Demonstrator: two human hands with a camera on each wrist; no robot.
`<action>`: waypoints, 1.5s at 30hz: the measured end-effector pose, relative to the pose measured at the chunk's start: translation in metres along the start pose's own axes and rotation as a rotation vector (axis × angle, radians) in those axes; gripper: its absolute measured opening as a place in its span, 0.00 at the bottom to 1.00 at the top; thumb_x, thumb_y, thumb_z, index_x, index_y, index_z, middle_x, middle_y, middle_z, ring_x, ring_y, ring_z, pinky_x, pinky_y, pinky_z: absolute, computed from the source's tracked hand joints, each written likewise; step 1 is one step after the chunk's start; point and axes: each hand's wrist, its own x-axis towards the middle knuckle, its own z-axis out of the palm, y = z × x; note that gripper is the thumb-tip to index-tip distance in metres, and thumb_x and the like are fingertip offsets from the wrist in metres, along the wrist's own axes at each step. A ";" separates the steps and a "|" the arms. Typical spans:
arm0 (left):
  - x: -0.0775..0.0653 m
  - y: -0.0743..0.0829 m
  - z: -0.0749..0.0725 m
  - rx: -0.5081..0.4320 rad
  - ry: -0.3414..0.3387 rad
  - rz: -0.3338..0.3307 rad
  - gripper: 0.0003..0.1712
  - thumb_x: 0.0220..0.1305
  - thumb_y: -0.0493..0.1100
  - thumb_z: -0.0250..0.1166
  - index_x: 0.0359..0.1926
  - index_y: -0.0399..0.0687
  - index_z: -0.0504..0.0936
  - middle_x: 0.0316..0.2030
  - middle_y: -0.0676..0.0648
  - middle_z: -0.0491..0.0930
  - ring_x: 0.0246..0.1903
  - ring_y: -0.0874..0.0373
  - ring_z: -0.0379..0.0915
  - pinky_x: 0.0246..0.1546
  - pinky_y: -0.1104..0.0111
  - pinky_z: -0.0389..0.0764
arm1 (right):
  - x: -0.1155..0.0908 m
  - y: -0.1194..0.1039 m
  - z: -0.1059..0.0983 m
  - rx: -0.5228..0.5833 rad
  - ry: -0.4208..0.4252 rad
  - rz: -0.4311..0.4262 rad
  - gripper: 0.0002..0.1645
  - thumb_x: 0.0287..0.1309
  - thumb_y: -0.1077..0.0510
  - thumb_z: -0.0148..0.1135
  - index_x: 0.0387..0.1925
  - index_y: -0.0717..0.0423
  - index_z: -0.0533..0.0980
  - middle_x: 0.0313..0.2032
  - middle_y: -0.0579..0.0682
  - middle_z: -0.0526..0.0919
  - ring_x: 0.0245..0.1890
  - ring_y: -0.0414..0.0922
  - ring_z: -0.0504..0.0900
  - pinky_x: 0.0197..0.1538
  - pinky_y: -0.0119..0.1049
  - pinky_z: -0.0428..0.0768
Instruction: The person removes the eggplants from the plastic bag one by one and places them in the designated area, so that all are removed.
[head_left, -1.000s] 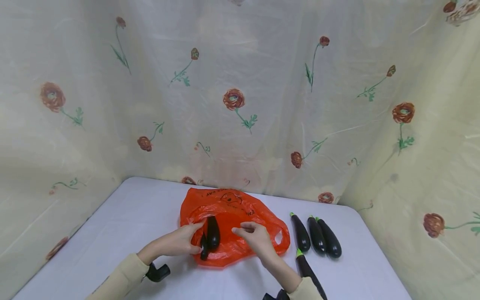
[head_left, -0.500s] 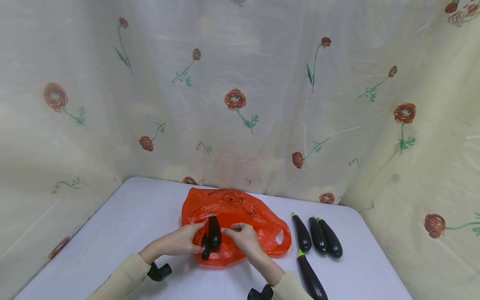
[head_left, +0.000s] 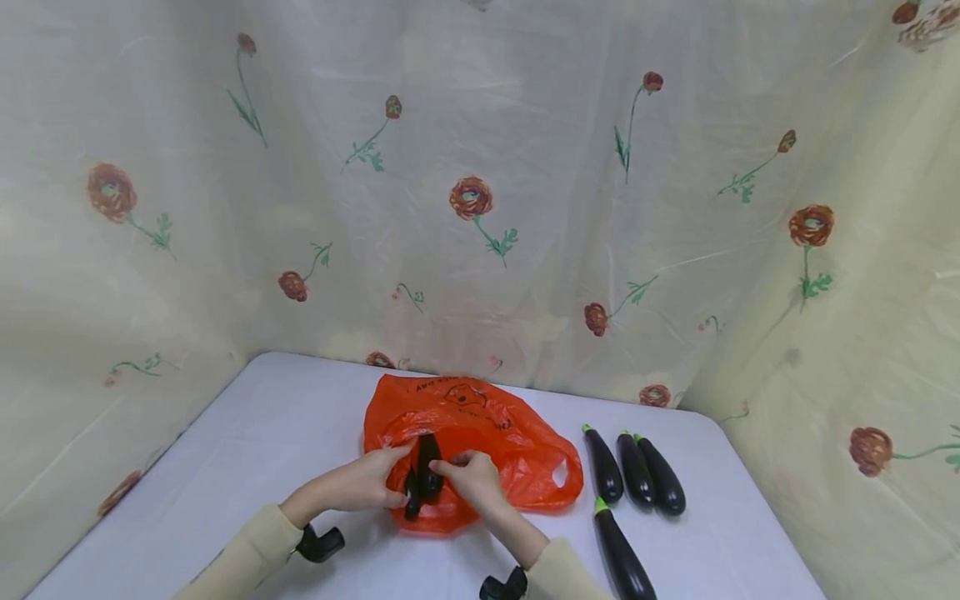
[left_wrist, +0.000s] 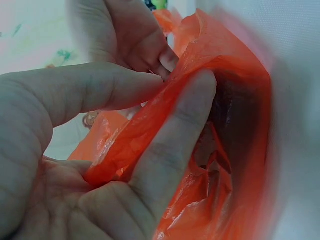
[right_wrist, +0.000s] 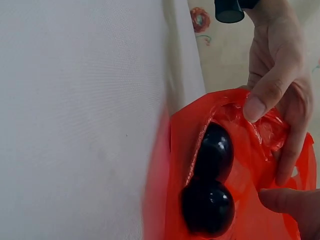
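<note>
A red plastic bag (head_left: 487, 425) lies on the table with its mouth toward me. Two dark eggplants are inside, one larger eggplant (head_left: 428, 454) and one further left (head_left: 412, 497); their rounded ends show side by side in the right wrist view. My left hand (head_left: 363, 482) grips the bag's left rim, with thumb and fingers on either side of the film (left_wrist: 135, 140). My right hand (head_left: 474, 482) is at the mouth, just right of the larger eggplant. Its thumb (right_wrist: 286, 200) lies against the film, and its fingers seem to pinch it, though the fingertips are partly hidden.
Several more eggplants lie on the white table (head_left: 300, 417) right of the bag: a loose group (head_left: 635, 471) farther back and a single one (head_left: 624, 554) nearer me. Floral sheets (head_left: 480, 292) hang behind and beside the table.
My right hand has moved left across the bag's mouth, up to the larger eggplant. My left hand keeps its hold on the rim. The loose eggplants have not moved.
</note>
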 end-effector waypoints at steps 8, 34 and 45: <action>0.003 -0.001 0.000 0.002 0.001 0.017 0.45 0.55 0.39 0.68 0.71 0.32 0.57 0.64 0.38 0.70 0.55 0.50 0.70 0.61 0.43 0.69 | 0.004 -0.004 0.003 0.016 -0.002 0.034 0.25 0.53 0.44 0.69 0.41 0.61 0.81 0.29 0.49 0.83 0.30 0.43 0.76 0.32 0.29 0.78; 0.001 -0.002 0.002 0.013 -0.010 0.021 0.46 0.55 0.40 0.67 0.72 0.36 0.57 0.66 0.38 0.67 0.60 0.47 0.69 0.63 0.43 0.67 | 0.004 0.003 0.015 0.030 -0.019 -0.079 0.19 0.54 0.50 0.69 0.38 0.64 0.83 0.26 0.50 0.86 0.26 0.42 0.79 0.32 0.32 0.83; 0.001 -0.003 0.002 0.010 -0.001 0.008 0.46 0.54 0.40 0.67 0.70 0.30 0.57 0.63 0.36 0.71 0.51 0.53 0.70 0.60 0.45 0.71 | 0.006 0.007 0.007 0.044 -0.010 -0.014 0.18 0.53 0.49 0.69 0.33 0.63 0.85 0.20 0.47 0.80 0.23 0.39 0.74 0.25 0.27 0.72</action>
